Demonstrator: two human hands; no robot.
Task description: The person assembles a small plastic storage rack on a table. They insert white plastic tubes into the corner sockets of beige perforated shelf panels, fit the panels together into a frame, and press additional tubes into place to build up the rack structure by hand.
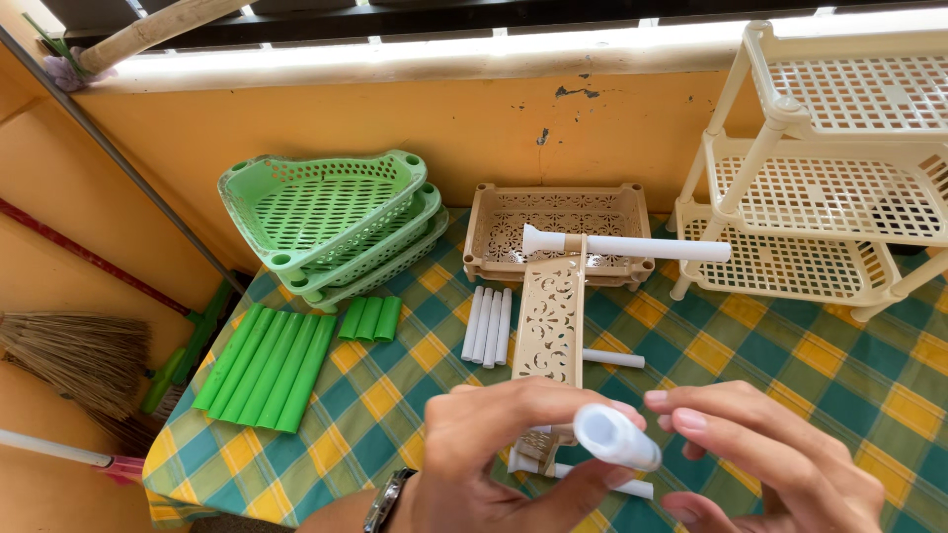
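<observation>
The white tube (pixel 616 436) in the grip of the left hand (pixel 494 449) shows only its near end; the rest hides behind the fingers. The right hand (pixel 760 459) runs off the lower edge. Beyond the grip, the beige side panel (pixel 548 326) has its near end covered by the left hand. Far right, the cream rack (pixel 820 168) is cropped by the edge.

We see the checked green-and-yellow tablecloth (pixel 790 365) bearing everything. At ten o'clock sits the stack of green plastic corner baskets (pixel 331 222), with the long green plastic tubes (pixel 265 370) before it. At twelve lies the beige perforated plastic tray (pixel 558 232); the white plastic tubes (pixel 488 326) lie before it. At two stands the cream plastic shelf rack (pixel 820 197).
</observation>
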